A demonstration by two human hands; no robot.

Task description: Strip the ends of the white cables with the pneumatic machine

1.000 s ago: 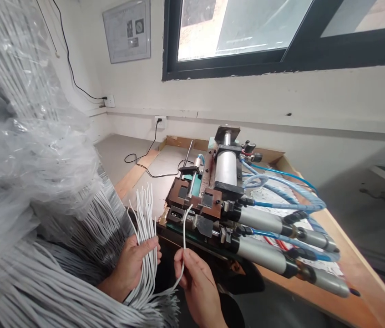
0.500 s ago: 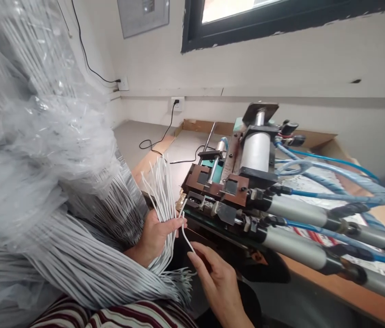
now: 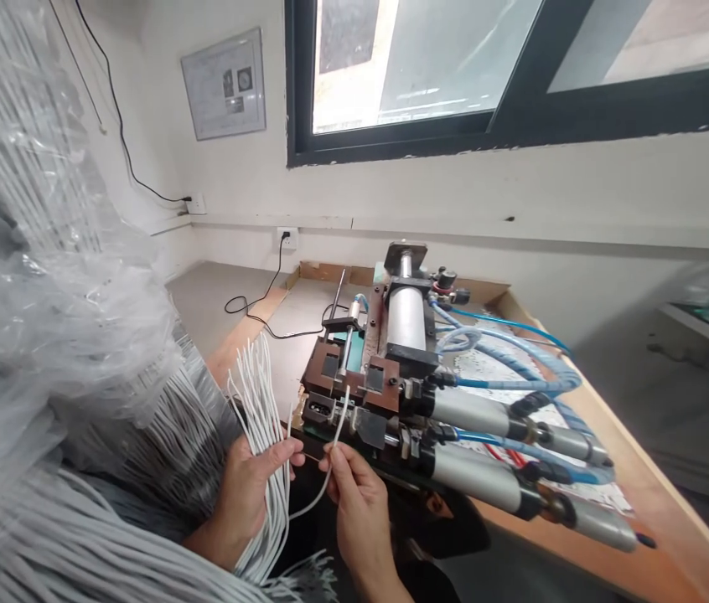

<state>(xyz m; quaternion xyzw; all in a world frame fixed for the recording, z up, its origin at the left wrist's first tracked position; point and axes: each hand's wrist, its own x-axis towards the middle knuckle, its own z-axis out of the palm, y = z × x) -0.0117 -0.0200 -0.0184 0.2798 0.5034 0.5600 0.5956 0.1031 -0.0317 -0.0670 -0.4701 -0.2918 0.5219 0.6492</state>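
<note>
My left hand (image 3: 247, 490) is closed around a bundle of thin white cables (image 3: 260, 402), whose loose ends fan upward. Between the thumb and fingers of my right hand (image 3: 358, 502) is a single white cable (image 3: 340, 427). Its tip points up into the jaw area of a pneumatic machine (image 3: 354, 402), while its other end curves back toward the bundle. I cannot tell whether the jaws touch it. More grey cables (image 3: 109, 544) lie across my lap at the lower left, their cut ends near my left forearm.
Plastic-wrapped cable bundles (image 3: 46, 310) hang at the left. Silver cylinders (image 3: 480, 477) and blue air hoses (image 3: 518, 381) extend to the machine's right. A wooden-edged bench (image 3: 662, 544) carries the machine. Behind it, a black cord (image 3: 279, 335) runs to a wall socket (image 3: 287, 239).
My right hand has moved up to the machine, carrying one cable's tip into the jaw area. My left hand keeps the bundle. The camera view has tilted up and shifted right.
</note>
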